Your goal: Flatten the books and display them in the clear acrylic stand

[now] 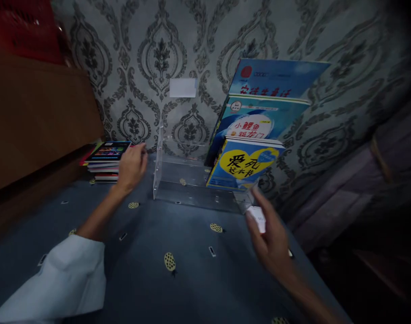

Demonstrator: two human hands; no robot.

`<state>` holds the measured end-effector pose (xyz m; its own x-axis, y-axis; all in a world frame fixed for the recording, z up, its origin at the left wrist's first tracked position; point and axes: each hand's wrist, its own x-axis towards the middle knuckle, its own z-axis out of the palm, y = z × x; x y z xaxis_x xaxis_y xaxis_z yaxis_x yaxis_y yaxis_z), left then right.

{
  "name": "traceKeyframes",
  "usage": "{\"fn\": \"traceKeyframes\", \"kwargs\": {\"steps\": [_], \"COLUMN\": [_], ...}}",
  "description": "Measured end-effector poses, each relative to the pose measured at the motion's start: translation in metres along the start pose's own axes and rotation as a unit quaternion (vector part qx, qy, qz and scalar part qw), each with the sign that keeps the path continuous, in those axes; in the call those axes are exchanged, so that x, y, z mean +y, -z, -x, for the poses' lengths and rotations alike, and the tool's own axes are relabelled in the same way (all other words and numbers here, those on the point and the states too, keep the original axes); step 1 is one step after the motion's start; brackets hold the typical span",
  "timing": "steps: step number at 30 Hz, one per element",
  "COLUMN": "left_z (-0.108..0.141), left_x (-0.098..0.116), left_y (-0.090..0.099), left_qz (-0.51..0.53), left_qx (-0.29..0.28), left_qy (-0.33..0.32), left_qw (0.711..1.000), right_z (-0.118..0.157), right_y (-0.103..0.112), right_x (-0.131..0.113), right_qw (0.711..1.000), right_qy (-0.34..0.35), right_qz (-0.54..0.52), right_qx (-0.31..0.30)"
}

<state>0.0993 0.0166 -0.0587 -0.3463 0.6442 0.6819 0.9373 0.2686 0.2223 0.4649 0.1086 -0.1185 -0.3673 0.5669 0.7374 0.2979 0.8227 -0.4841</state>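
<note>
My left hand (133, 166) is at the right side of a stack of books (104, 166), its fingers curled near the back corner. A small pink edge shows by the fingertips; what they grip, if anything, is hidden. A clear stepped acrylic rack (195, 198) stands against the wall. On its right half several books lean upright in tiers: a blue book (279, 76) at the back, a teal book (276, 117) in the middle, a blue book with a yellow heart (225, 168) in front. My right hand (271, 238) is open by the rack's front right corner, thumb and fingers apart.
A white label (182, 87) is at the rack's top left. Another white card (258, 217) shows behind my right hand. A brown box (39, 121) with a red bag (26, 31) on it stands at left. A grey curtain (347, 193) hangs at right. Pineapple-patterned cloth (141, 270) covers the table.
</note>
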Motion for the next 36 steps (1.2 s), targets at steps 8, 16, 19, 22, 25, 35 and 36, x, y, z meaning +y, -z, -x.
{"fn": "traceKeyframes", "kwargs": {"steps": [8, 16, 19, 22, 25, 35, 36], "left_z": [-0.008, 0.006, 0.007, 0.012, 0.026, 0.133, 0.143], "left_x": [-0.111, -0.109, -0.103, -0.097, -0.086, -0.019, -0.012], "left_y": [0.009, 0.018, 0.023, 0.031, 0.039, 0.048, 0.052], "left_qz": [-0.184, -0.27, -0.297, -0.307, -0.318, -0.318, -0.306], "left_qx": [-0.247, -0.25, -0.249, -0.248, -0.249, -0.312, -0.33], "left_qy": [0.082, 0.051, 0.033, 0.016, -0.002, -0.018, -0.021], "left_qw": [0.948, 0.928, 0.921, 0.919, 0.915, 0.895, 0.893], "right_z": [0.069, 0.076, 0.075, 0.074, 0.073, 0.072, 0.071], "right_y": [-0.047, -0.049, -0.047, -0.046, -0.045, -0.042, -0.042], "right_x": [0.005, 0.008, 0.006, 0.005, 0.004, 0.002, 0.002], "right_qw": [0.981, 0.971, 0.972, 0.971, 0.97, 0.965, 0.964], "right_qy": [0.016, -0.033, -0.034, -0.035, -0.039, -0.058, -0.061], "right_qz": [-0.034, -0.062, -0.068, -0.079, -0.084, -0.111, -0.113], "right_qx": [-0.193, -0.228, -0.224, -0.225, -0.225, -0.23, -0.232]}}
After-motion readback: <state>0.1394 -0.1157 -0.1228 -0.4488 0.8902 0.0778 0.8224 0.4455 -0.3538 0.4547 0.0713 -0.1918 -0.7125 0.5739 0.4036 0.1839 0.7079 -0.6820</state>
